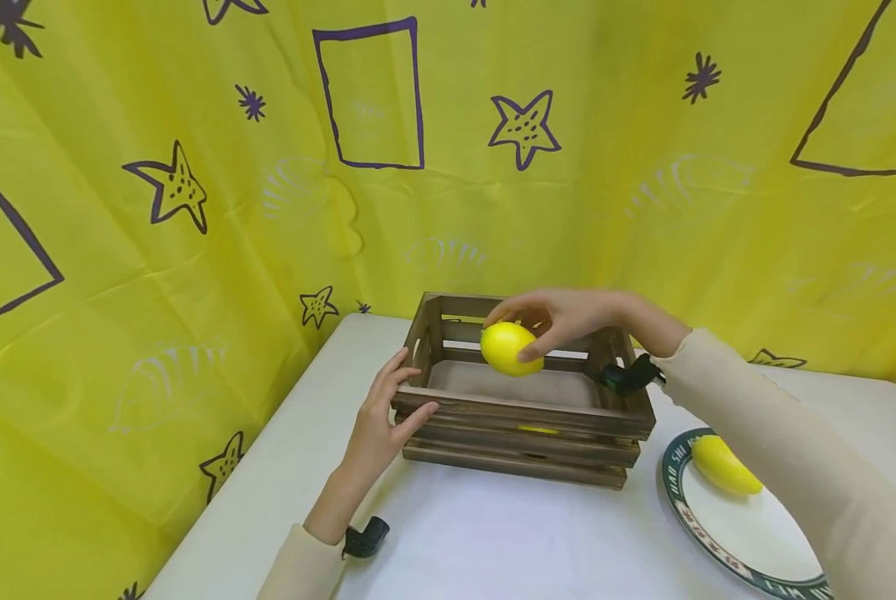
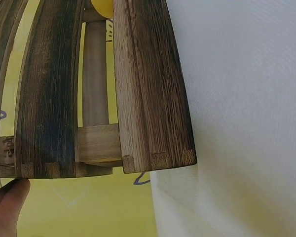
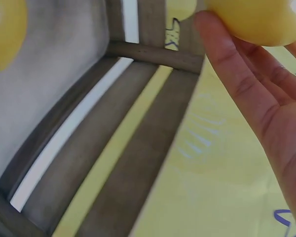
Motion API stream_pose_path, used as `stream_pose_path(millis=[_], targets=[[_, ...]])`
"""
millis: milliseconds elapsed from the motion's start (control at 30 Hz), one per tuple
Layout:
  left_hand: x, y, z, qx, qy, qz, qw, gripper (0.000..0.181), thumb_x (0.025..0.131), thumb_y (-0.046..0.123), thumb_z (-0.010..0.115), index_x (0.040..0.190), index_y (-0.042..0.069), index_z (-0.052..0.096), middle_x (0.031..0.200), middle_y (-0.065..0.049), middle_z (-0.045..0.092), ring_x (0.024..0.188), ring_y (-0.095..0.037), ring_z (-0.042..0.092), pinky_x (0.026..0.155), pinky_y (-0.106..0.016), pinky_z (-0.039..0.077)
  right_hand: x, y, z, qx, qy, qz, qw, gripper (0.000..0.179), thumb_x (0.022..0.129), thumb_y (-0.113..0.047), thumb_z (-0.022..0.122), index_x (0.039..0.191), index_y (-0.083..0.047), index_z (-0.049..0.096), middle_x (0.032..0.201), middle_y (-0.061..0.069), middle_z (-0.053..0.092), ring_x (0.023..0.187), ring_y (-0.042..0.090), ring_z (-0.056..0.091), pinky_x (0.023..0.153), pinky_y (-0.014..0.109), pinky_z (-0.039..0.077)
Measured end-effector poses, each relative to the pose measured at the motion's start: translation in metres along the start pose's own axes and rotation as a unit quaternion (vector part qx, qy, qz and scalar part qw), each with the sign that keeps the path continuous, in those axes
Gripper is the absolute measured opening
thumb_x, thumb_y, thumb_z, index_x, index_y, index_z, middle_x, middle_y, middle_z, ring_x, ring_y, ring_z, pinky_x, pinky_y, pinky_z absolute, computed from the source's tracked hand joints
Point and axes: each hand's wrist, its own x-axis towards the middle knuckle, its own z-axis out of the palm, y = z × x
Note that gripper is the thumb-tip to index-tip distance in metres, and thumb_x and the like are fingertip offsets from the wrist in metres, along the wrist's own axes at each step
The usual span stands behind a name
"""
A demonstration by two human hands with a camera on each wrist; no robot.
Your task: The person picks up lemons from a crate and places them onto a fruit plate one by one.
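My right hand [image 1: 560, 321] holds a yellow lemon [image 1: 509, 348] over the inside of a dark brown slatted wooden crate [image 1: 523, 414]. Fingers and thumb pinch its sides; in the right wrist view the lemon [image 3: 261, 19] shows only in part. At the crate's front left corner, my left hand [image 1: 378, 417] grips the rim, its thumb on the front slat and its fingers over the left side. Another yellow thing [image 3: 7, 34] lies on the crate's floor, mostly hidden from the head view by the front slats.
To the right of the crate, a white plate [image 1: 748, 542] with a dark green lettered rim bears a yellow mango-shaped fruit [image 1: 725, 465], partly behind my right sleeve. Behind the white table [image 1: 478, 533] hangs a yellow curtain [image 1: 455, 208] with starfish drawings.
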Motion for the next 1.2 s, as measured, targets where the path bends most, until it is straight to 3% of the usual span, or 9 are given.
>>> stream_pose_path(millis=[533, 767, 1000, 1200], targets=[[0.0, -0.003, 0.004, -0.001, 0.008, 0.015, 0.9998, 0.049, 0.081, 0.011, 0.08, 0.123, 0.005, 0.055, 0.149, -0.014, 0.042, 0.135, -0.035, 0.043, 0.102, -0.052, 0.044, -0.058, -0.021, 0.0, -0.009, -0.01, -0.026, 0.9996, 0.056, 0.089, -0.008, 0.068, 0.138, 0.002, 0.043, 0.12, 0.014, 0.055, 0.101, 0.025, 0.06, 0.088, 0.034, 0.056], [0.0, -0.003, 0.001, 0.001, 0.006, 0.009, 0.9999, 0.048, 0.082, 0.011, 0.079, 0.123, 0.005, 0.055, 0.149, -0.013, 0.042, 0.136, -0.034, 0.043, 0.104, -0.051, 0.043, -0.08, -0.022, 0.003, -0.006, -0.003, -0.074, 0.9972, 0.055, 0.088, -0.001, 0.066, 0.138, -0.001, 0.045, 0.123, 0.014, 0.056, 0.097, 0.023, 0.063, 0.086, 0.033, 0.056], [-0.002, -0.001, 0.0, 0.003, 0.007, 0.004, 1.0, 0.049, 0.081, 0.011, 0.079, 0.123, 0.005, 0.055, 0.149, -0.014, 0.042, 0.136, -0.034, 0.043, 0.103, -0.052, 0.043, -0.103, -0.016, 0.007, -0.036, 0.031, -0.082, 0.9955, 0.056, 0.086, 0.001, 0.067, 0.138, -0.007, 0.047, 0.127, 0.002, 0.058, 0.097, 0.018, 0.061, 0.082, 0.032, 0.055], [0.0, 0.0, 0.003, 0.002, 0.008, 0.011, 0.9999, 0.049, 0.081, 0.011, 0.08, 0.123, 0.004, 0.055, 0.15, -0.014, 0.042, 0.136, -0.034, 0.043, 0.105, -0.051, 0.041, -0.128, -0.011, 0.01, -0.046, 0.062, -0.072, 0.9944, 0.059, 0.084, 0.002, 0.067, 0.138, -0.009, 0.047, 0.124, 0.0, 0.059, 0.098, 0.018, 0.063, 0.085, 0.031, 0.055]])
